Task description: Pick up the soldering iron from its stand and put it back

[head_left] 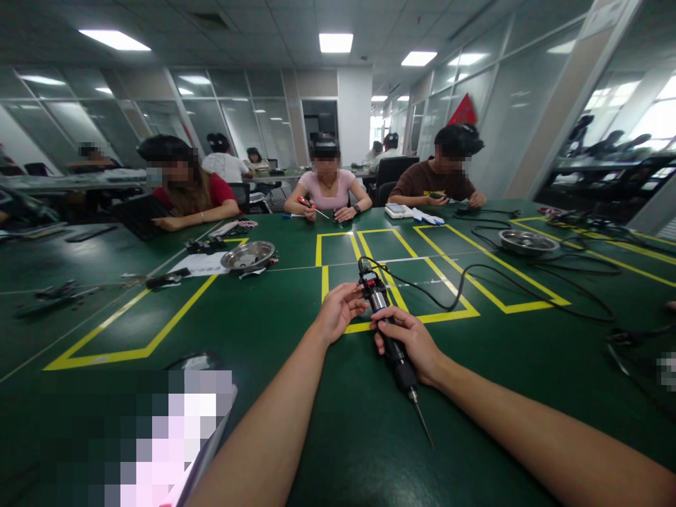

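Hands (336, 313) (417, 345) touch a corded screwdriver (401, 367), metal bowls (248, 256) (528, 243) beyond.

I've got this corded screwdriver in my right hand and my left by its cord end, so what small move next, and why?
I'd probably steady the corded screwdriver with your right hand and let your left hand work at the cord end: the right grips the body, the left is right by that end, and the bit points clear of both.

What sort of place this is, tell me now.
Probably a shared indoor workshop: a green tabletop with yellow tape outlines, a corded black-and-silver power tool in the right hand, and a round silvery metal dish.
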`<action>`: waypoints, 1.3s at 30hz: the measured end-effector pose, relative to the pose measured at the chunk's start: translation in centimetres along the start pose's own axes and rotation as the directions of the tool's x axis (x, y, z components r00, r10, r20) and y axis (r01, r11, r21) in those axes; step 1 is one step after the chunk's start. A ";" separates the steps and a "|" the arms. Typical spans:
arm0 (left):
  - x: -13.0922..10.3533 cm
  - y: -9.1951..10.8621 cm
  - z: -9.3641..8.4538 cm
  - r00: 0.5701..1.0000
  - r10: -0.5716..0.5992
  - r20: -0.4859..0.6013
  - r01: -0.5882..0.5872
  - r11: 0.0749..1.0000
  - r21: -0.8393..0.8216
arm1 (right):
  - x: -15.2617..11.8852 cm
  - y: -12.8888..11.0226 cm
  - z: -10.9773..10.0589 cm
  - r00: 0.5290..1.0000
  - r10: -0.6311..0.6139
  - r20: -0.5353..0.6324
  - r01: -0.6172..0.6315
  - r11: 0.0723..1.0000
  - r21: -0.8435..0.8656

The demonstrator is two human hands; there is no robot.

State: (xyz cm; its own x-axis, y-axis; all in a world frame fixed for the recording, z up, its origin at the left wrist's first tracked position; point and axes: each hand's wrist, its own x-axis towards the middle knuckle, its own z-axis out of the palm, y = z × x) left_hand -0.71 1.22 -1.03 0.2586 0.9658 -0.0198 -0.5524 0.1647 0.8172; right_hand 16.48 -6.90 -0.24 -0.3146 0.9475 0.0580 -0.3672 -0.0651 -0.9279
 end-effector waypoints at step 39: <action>-0.3 0.2 0.7 1.000 0.006 -0.014 -0.005 0.999 0.039 | -0.1 0.0 -0.1 1.000 0.001 0.014 -0.002 0.999 0.032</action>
State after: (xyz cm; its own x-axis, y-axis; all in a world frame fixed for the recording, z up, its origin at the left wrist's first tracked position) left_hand -0.34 0.80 -0.45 0.2446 0.9694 -0.0232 -0.5220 0.1518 0.8393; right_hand 16.63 -6.90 -0.28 -0.3272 0.9430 0.0618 -0.3945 -0.0769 -0.9157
